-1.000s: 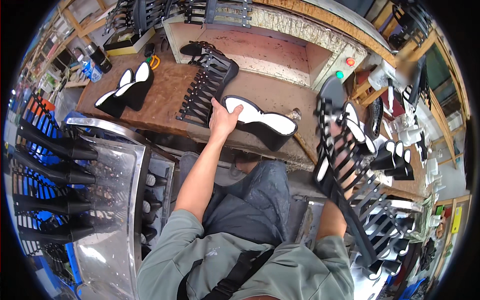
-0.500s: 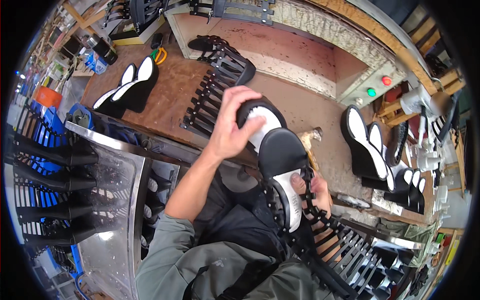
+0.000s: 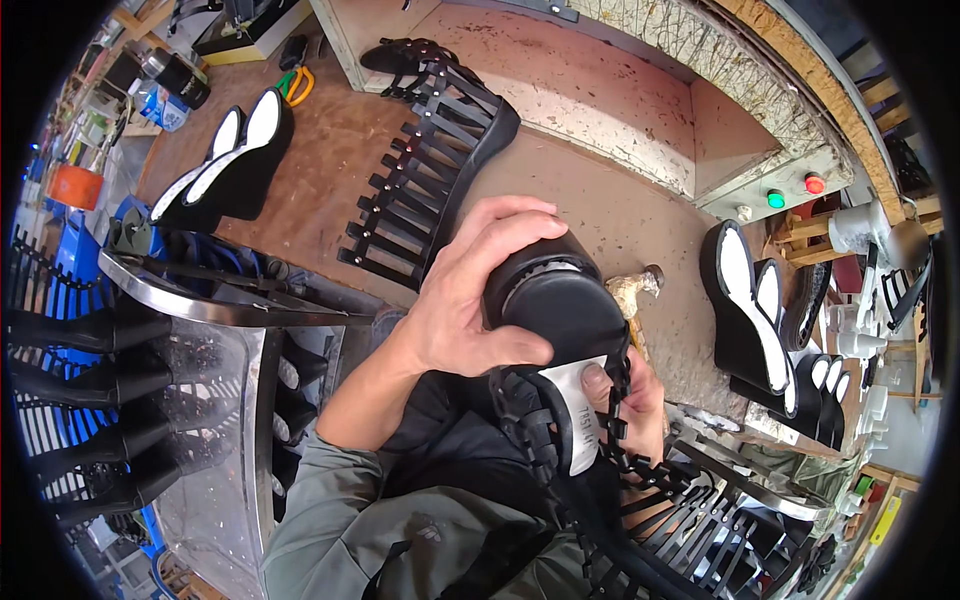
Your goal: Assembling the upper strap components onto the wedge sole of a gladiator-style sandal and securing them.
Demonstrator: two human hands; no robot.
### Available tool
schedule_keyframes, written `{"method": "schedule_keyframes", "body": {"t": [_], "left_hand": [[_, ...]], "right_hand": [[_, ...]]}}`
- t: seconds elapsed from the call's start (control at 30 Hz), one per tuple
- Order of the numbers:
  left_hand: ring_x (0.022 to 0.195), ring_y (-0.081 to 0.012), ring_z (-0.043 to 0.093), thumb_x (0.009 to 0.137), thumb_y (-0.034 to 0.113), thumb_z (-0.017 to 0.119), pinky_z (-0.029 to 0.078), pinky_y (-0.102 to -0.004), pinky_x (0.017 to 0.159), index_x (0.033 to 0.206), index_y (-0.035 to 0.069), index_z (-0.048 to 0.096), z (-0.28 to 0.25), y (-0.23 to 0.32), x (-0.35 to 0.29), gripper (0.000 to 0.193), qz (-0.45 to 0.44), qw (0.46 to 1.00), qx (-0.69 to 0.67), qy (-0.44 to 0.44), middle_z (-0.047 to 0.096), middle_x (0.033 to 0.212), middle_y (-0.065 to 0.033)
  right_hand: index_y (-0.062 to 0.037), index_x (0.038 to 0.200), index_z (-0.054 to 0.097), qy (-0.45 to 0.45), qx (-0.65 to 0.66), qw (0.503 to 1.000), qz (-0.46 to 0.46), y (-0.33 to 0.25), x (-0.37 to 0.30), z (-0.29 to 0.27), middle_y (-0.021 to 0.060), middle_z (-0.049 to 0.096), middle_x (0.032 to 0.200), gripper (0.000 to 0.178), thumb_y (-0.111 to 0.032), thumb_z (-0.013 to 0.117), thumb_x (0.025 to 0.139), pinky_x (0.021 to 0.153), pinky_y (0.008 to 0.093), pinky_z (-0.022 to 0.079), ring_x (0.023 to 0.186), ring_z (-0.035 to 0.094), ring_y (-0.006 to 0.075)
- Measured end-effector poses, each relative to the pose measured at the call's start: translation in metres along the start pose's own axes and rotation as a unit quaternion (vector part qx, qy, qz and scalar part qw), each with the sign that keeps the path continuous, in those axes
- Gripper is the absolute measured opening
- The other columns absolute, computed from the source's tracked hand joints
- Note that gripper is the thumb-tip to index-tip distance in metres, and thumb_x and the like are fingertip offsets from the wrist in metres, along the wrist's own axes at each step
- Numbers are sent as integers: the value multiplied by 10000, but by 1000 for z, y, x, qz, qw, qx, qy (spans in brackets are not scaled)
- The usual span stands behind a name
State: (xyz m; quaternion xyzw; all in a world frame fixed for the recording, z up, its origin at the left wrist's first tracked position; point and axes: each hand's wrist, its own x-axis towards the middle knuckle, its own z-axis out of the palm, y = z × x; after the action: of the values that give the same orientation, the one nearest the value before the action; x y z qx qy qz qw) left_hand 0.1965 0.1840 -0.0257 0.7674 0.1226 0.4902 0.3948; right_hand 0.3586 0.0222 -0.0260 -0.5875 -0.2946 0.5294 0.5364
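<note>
My left hand (image 3: 450, 300) wraps round a black shoe sole (image 3: 540, 262), its thumb lying across the front of a black strappy boot (image 3: 566, 318). The sole's toe end meets the boot's toe, and a thin jagged pale edge shows between them. Turned bottom up, the boot has a white plate (image 3: 576, 425) in the middle of its underside. My right hand (image 3: 642, 400) grips the boot at that plate, thumb on top, other fingers partly hidden behind the straps. The boot's strapped shaft (image 3: 700, 525) hangs toward the lower right.
Another strappy boot (image 3: 425, 170) lies on the brown bench (image 3: 325, 160). A hammer (image 3: 632, 295) rests right of my hands. Wedge soles with white tops stand at left (image 3: 235, 160) and right (image 3: 750, 310). A metal-edged rack (image 3: 200, 300) holds several boots at left.
My left hand has tilted the sole over, so its white inner face no longer shows, and its toe is now against the boot's. The view has shifted slightly.
</note>
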Motion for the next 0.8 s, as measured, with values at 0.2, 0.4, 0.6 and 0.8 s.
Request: {"method": "schedule_keyframes", "body": {"t": [0.2,0.4,0.6,0.8], "left_hand": [[1068,-322,539,691,366,793,444,-366,893,1193,-10,531,-1,2,-2,679,-26,1000,-3,8,518,1179,-223],[1057,-326,543,706,294,769,444,-363,890,1182,-8,543,-2,4,-5,608,-29,1000,-9,6,518,1179,-229],[1046,-332,556,706,256,760,456,-369,879,1181,-6,549,-3,7,-5,583,-21,1000,-1,-10,523,1177,-238],[1060,-335,563,702,220,754,468,-368,874,1176,-6,560,-3,12,-6,559,-17,1000,9,-24,530,1187,-251]], "right_hand": [[-12,1072,569,-10,9,1000,-8,-4,-1,3,-74,554,815,220,-40,655,871,665,165,373,706,468,2],[-11,1070,570,1,-6,1000,5,-1,-4,5,-75,542,801,213,-50,651,877,652,167,376,690,461,5],[-15,1070,569,4,-2,1000,6,2,-3,6,-79,535,788,221,-66,657,874,649,172,387,697,464,14],[-12,1092,532,-6,-183,983,-8,-1,-1,4,31,627,765,246,-73,624,872,635,247,478,684,582,78]]}}
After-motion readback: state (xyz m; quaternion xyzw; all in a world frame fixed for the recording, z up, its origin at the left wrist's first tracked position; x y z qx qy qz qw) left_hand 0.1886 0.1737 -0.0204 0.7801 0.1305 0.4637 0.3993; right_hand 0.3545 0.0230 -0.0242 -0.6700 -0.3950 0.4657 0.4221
